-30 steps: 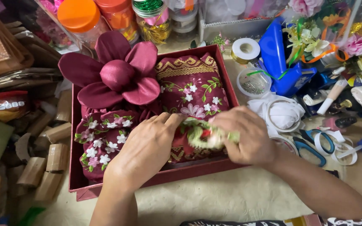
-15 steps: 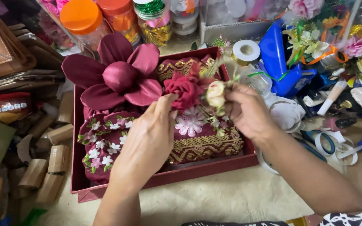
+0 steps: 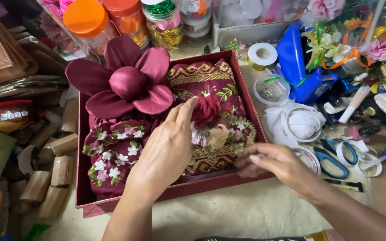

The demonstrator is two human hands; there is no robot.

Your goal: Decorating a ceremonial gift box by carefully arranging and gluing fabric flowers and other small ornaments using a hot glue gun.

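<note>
Two changes I note since half a second ago: the right hand [image 3: 275, 165] has let go of the small flower cluster [image 3: 211, 122] and dropped to the near rim of the maroon box [image 3: 83, 147], fingers loosely curled and holding nothing; the cluster, then lifted, now lies on the brocade cloth [image 3: 206, 78]. The left hand [image 3: 166, 151] is open, palm down, its fingertips [image 3: 188, 105] pressing the cluster's dark red rose, which sits just past them. A cream bud and pale green sprigs hang on the cluster's near side.

Beside the left hand's thumb lies folded maroon fabric sewn with small white and pink blossoms [image 3: 112, 156]. Beyond it sits a large satin flower [image 3: 128, 85], smooth, five rounded petals about a padded centre. The brocade carries gold zigzag bands.

Right of the right hand lie blue-handled scissors [image 3: 331, 158] and white tape rings [image 3: 302, 122]. Farther off stands an orange-lidded jar [image 3: 86, 20].
</note>
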